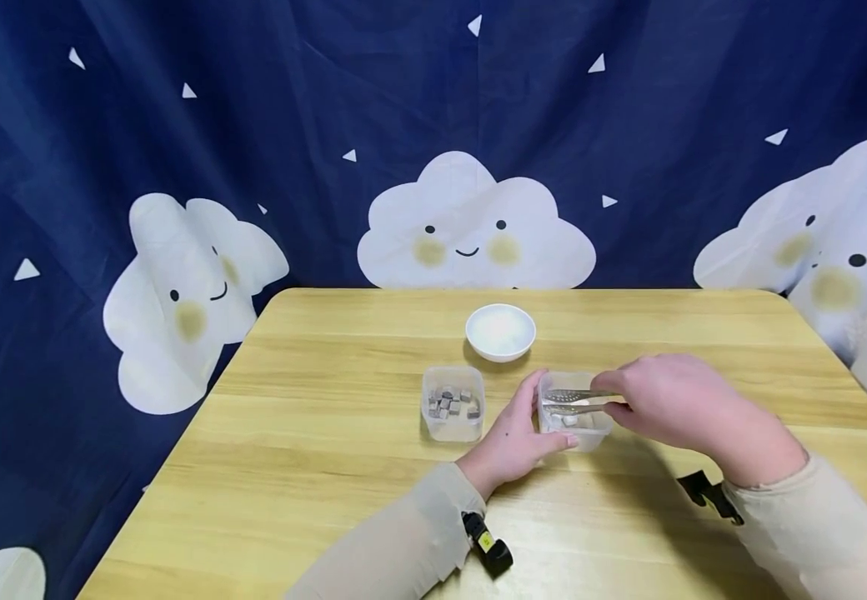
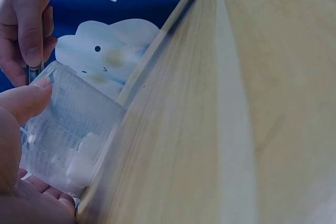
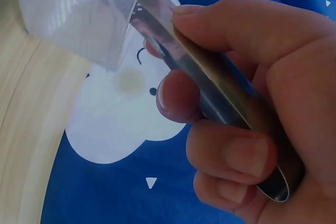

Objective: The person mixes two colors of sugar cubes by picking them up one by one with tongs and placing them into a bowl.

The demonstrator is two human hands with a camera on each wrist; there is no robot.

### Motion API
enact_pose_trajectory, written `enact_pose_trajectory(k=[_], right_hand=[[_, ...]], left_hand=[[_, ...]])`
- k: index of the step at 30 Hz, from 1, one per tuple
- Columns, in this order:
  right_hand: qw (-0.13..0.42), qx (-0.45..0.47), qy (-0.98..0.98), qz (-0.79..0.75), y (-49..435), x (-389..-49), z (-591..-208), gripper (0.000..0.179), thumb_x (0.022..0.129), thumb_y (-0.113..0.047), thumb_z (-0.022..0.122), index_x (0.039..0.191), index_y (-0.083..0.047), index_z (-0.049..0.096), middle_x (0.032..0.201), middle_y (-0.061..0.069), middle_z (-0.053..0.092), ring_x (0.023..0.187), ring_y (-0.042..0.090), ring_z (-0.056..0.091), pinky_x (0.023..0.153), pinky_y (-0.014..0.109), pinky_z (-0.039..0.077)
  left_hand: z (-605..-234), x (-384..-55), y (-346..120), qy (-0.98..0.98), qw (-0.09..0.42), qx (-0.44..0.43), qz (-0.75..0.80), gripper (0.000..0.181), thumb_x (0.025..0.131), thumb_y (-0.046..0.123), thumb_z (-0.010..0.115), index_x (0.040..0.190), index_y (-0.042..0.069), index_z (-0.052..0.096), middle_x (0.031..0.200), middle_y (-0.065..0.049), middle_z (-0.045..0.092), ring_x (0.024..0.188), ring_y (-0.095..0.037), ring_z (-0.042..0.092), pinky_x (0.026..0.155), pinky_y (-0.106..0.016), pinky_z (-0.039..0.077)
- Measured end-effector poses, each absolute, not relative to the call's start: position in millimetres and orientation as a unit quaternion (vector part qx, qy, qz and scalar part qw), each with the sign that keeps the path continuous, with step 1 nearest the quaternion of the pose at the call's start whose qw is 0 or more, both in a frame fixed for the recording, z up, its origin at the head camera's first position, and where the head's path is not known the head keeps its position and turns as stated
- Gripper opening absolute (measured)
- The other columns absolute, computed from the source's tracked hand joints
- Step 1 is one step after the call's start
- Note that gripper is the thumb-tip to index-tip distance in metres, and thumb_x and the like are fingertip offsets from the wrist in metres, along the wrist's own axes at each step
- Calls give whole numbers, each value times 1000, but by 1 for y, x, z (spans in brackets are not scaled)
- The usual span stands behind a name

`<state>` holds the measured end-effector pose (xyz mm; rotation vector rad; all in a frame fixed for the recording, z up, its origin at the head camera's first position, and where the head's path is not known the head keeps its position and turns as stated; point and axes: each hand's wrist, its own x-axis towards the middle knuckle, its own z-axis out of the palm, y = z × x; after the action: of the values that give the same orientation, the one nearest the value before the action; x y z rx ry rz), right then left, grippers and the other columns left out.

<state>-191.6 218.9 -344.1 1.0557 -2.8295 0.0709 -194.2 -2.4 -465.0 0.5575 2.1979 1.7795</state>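
Observation:
My right hand (image 1: pixel 669 408) grips metal tongs (image 3: pixel 210 90), the thumb on one arm and the fingers curled under the other. In the head view the perforated tong ends (image 1: pixel 572 396) reach into a clear plastic container (image 1: pixel 594 437) with white cubes (image 1: pixel 569 420) at its bottom. My left hand (image 1: pixel 512 442) holds that container by its left side, thumb over the near rim and fingers around the far side. The left wrist view shows the container (image 2: pixel 79 103) from the side, with white pieces (image 2: pixel 81 166) low inside and the right hand (image 2: pixel 26 24) above its rim.
Left of the hands stands a second clear container (image 1: pixel 454 429) with several grey cubes (image 1: pixel 454 407). Behind both containers is a white bowl (image 1: pixel 501 333). All rest on a wooden table (image 1: pixel 313 433), with a dark blue cloud-print curtain (image 1: pixel 313 83) behind its far edge.

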Motion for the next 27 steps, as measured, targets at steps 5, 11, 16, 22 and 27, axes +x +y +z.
enact_pose_trajectory(k=[5,11,16,22,27], right_hand=[[78,347,-934,16,215,-187,-344,26,79,-14,79,77,-29,58,63,-16,48,50,8,38,43,34,34],[88,349,-933,13,216,-184,-348,27,80,-14,80,78,-30,58,63,-18,49,49,8,38,41,34,33],[84,350,-933,24,218,-184,-349,27,81,-15,80,80,-31,59,66,-19,53,51,7,41,43,35,35],[109,370,-920,61,229,-185,-346,22,83,-12,79,92,-31,71,75,-20,62,55,0,45,46,31,40],[145,379,-911,79,242,-184,-338,26,83,-16,80,107,-26,76,85,-18,69,60,-5,46,50,29,43]], left_hand=[[-465,-197,-2,758,128,197,608,101,86,29,82,162,23,16,162,6,30,141,-10,36,113,-29,34],[-468,-195,-2,753,135,187,617,100,86,28,83,161,29,18,159,9,33,138,-7,39,111,-27,36],[-469,-193,-2,751,134,184,620,100,85,27,84,161,28,19,157,8,37,135,-6,41,109,-26,38],[-469,-193,-2,745,135,185,627,101,85,23,84,162,24,18,155,5,40,131,-6,45,104,-23,42],[-467,-193,-2,747,131,186,624,102,84,22,85,162,25,19,152,7,42,129,-6,48,105,-22,41]])
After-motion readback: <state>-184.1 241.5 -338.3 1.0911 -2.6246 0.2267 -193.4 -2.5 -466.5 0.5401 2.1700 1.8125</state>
